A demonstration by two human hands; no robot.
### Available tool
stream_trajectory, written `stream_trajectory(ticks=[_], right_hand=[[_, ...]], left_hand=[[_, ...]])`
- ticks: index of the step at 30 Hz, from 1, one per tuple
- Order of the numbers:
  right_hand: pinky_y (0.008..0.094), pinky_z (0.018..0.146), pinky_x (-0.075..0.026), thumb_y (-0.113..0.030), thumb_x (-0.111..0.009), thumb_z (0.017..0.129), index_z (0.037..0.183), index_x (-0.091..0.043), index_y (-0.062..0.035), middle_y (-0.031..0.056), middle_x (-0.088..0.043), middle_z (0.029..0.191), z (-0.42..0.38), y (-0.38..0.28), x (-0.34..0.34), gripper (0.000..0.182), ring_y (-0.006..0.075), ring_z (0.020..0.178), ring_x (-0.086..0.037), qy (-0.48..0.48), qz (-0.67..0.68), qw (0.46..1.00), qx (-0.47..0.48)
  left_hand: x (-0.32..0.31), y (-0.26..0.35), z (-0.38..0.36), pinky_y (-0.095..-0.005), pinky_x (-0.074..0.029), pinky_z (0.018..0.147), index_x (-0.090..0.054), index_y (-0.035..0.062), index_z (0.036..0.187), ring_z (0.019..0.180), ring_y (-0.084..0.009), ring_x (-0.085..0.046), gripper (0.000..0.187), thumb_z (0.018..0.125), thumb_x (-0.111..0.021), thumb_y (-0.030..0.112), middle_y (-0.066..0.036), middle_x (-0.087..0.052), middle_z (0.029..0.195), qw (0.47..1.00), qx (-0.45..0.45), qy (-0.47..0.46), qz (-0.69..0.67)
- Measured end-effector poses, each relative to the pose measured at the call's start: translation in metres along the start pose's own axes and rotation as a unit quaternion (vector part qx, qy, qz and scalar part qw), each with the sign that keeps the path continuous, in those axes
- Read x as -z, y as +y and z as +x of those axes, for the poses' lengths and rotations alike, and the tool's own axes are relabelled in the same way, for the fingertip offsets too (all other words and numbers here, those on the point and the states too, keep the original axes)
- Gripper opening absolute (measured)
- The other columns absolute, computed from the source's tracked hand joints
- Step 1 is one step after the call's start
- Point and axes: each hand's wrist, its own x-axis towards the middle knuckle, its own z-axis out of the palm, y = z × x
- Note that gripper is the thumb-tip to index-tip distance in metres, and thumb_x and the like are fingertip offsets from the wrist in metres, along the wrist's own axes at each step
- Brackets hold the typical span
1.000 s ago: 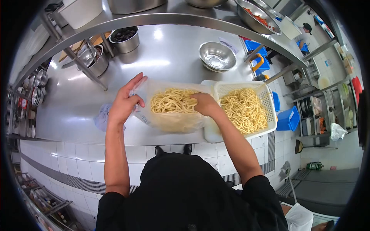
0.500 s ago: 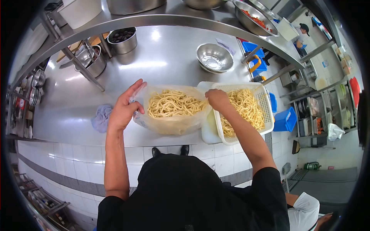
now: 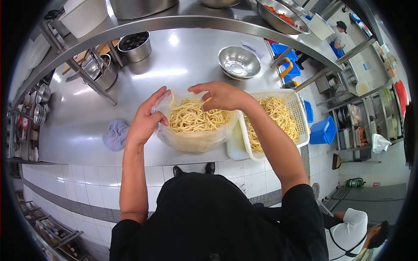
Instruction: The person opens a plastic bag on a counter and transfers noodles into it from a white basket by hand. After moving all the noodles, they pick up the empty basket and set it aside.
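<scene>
A clear plastic bag (image 3: 191,141) of thick yellow noodles (image 3: 196,116) lies with its mouth spread on the steel table. My left hand (image 3: 148,118) holds the bag's left edge between thumb and fingers. Over the far right part of the bag hovers my right hand (image 3: 220,96), its fingers apart and nothing seen in them. To the right, a white perforated basket (image 3: 303,114) contains more loose noodles (image 3: 278,119); my right forearm crosses above it. A pale tray (image 3: 235,145) shows partly beneath the basket's left side.
Stacked steel bowls (image 3: 239,63) stand farther back. A crumpled grey-blue cloth (image 3: 116,135) lies left of the bag. Steel pots (image 3: 136,48) sit at back left, under an overhead shelf (image 3: 196,22). One person (image 3: 348,232) is behind at lower right, another (image 3: 338,37) at far right.
My right hand has moved left from the basket's near-left corner to above the bag, and its fingers have spread. My left hand stays at the bag's edge.
</scene>
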Motion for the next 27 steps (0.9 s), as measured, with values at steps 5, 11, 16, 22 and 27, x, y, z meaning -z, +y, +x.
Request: stream_trajectory(ticks=[5, 11, 16, 22, 27], right_hand=[[0.0418, 0.088, -0.057, -0.02, -0.07, 0.081, 0.119, -0.07, -0.0066, 0.0191, -0.071, 0.116, -0.009, 0.067, -0.036, 0.04, 0.0344, 0.104, -0.07, -0.144, -0.278, 0.943, -0.115], [0.0444, 0.086, -0.057, -0.013, -0.062, 0.084, 0.102, -0.072, -0.0058, 0.0196, -0.072, 0.103, -0.029, 0.123, -0.086, 0.021, 0.0364, 0.101, -0.07, -0.046, -0.362, 0.907, -0.212], [0.0435, 0.087, -0.055, -0.013, -0.065, 0.081, 0.095, -0.073, -0.0061, 0.0184, -0.072, 0.096, -0.019, 0.078, -0.013, 0.018, 0.0357, 0.096, -0.069, -0.045, -0.355, 0.92, -0.161], [0.0451, 0.089, -0.053, -0.015, -0.065, 0.083, 0.096, -0.074, -0.0076, 0.0165, -0.073, 0.1, -0.023, -0.01, 0.009, 0.017, 0.0357, 0.098, -0.068, 0.027, -0.206, 0.975, -0.081], [0.0448, 0.09, -0.053, -0.02, -0.07, 0.082, 0.106, -0.073, -0.0088, 0.0188, -0.071, 0.108, 0.004, -0.002, -0.067, 0.026, 0.0345, 0.101, -0.068, 0.035, -0.113, 0.993, 0.023]], left_hand=[[0.018, -0.013, -0.014, -0.0237, -0.051, 0.073, -0.041, 0.0031, 0.153, 0.078, -0.0116, -0.062, 0.079, 0.075, -0.049, -0.007, -0.013, -0.053, 0.149, 0.999, 0.009, 0.033, -0.029], [0.035, -0.023, -0.008, -0.0225, -0.048, 0.065, -0.041, 0.003, 0.153, 0.067, -0.0097, -0.059, 0.079, 0.075, -0.046, -0.007, -0.013, -0.051, 0.151, 0.997, 0.018, 0.061, -0.042], [-0.002, 0.015, 0.022, -0.0233, -0.045, 0.058, -0.045, 0.0013, 0.15, 0.062, -0.0087, -0.056, 0.075, 0.076, -0.045, -0.007, -0.013, -0.056, 0.146, 0.999, -0.011, 0.029, -0.031], [-0.012, 0.028, 0.013, -0.0227, -0.048, 0.06, -0.047, 0.0001, 0.149, 0.06, -0.0086, -0.055, 0.072, 0.076, -0.044, -0.005, -0.012, -0.058, 0.144, 0.997, -0.031, -0.052, -0.039], [0.0, 0.002, 0.005, -0.0265, -0.051, 0.066, -0.046, -0.0015, 0.149, 0.059, -0.01, -0.055, 0.07, 0.079, -0.044, -0.006, -0.014, -0.058, 0.144, 0.998, 0.019, -0.012, -0.052]])
